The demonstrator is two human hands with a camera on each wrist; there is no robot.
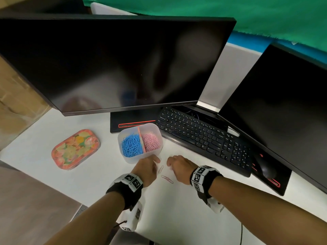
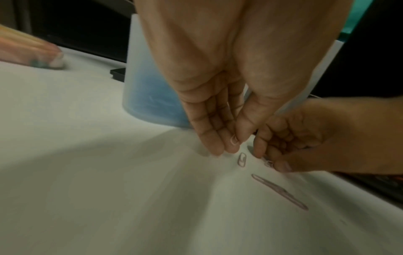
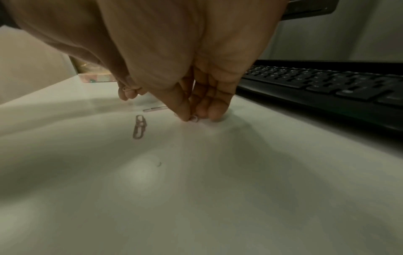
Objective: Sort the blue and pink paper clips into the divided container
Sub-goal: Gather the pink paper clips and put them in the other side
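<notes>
The translucent divided container (image 1: 130,159) stands on the white desk, blue paper clips (image 1: 131,145) in its left half and pink paper clips (image 1: 152,141) in its right. Just in front of it, my left hand (image 1: 155,162) pinches a pink clip (image 2: 234,139) between thumb and finger, a little above the desk. My right hand (image 1: 169,164) pinches another pink clip (image 3: 194,118) that still touches the desk. Between the hands lies a single loose pink clip (image 1: 161,169), and nearer me two overlapping pink clips (image 1: 167,179).
A floral tin (image 1: 76,149) lies left of the container. A black keyboard (image 1: 203,137) runs diagonally to the right, with a mouse (image 1: 267,169) beyond it. Two dark monitors (image 1: 115,64) stand behind. The desk's edge is at lower left.
</notes>
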